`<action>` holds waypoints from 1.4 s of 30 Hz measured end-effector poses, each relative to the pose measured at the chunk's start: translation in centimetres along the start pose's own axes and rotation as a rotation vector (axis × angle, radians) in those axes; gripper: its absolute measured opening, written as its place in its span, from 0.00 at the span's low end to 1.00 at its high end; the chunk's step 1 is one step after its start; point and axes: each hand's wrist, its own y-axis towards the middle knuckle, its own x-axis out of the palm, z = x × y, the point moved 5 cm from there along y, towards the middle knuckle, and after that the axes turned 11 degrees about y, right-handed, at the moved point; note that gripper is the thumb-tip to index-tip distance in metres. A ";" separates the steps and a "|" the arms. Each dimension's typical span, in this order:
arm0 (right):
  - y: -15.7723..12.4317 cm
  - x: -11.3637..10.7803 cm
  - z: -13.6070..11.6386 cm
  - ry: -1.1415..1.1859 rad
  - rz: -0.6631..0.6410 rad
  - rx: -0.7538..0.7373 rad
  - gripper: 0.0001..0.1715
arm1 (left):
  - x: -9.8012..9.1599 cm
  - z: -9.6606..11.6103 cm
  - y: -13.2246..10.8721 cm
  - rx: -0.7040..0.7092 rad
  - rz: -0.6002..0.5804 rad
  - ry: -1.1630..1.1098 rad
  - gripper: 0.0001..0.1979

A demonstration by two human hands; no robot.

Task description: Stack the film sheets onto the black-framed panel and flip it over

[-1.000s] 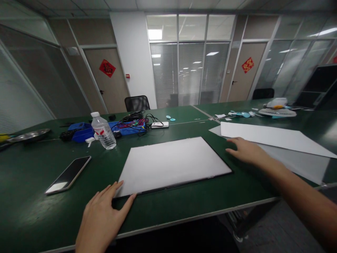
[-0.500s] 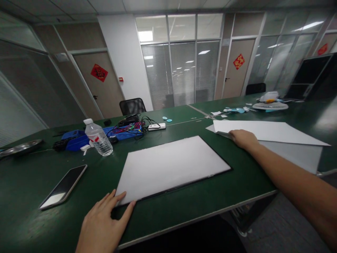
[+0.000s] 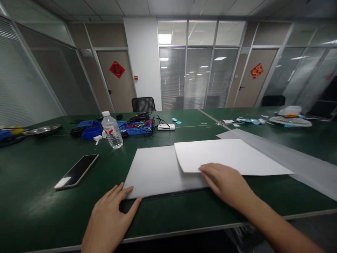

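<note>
Left hand [image 3: 107,216] bare, broad across back, narrowing to slim fingers [image 3: 126,192]. Right hand [image 3: 228,182] bare too, knuckles rounded. Right forearm [image 3: 268,214] uncovered from wrist to view's edge, slender, smooth. Black patch [image 3: 171,243] below bench [image 3: 163,214]; too dark to tell whether clothing.

Office rm, prob., w/ glass partition [image 3: 199,82], blinds [image 3: 171,75] & mesh chair [image 3: 143,104]
</note>
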 end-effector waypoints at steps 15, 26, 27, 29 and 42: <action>-2.8 -0.3 10.4 -0.090 0.017 0.284 0.43 | 0.1 -0.1 0.1 -0.007 -0.018 -0.030 0.30; -6.7 0.4 10.6 -0.054 -0.054 0.369 0.40 | -0.5 0.4 -0.1 0.005 0.005 -0.003 0.30; -6.6 0.6 9.5 -0.040 -0.055 0.340 0.38 | -0.5 0.4 -0.1 0.007 0.007 -0.006 0.31; -6.3 1.0 7.6 -0.008 -0.061 0.279 0.36 | -0.4 0.4 -0.1 0.005 0.010 -0.014 0.32; -6.0 1.9 5.6 0.044 -0.084 0.185 0.32 | 0.5 0.0 0.1 0.013 -0.039 -0.009 0.33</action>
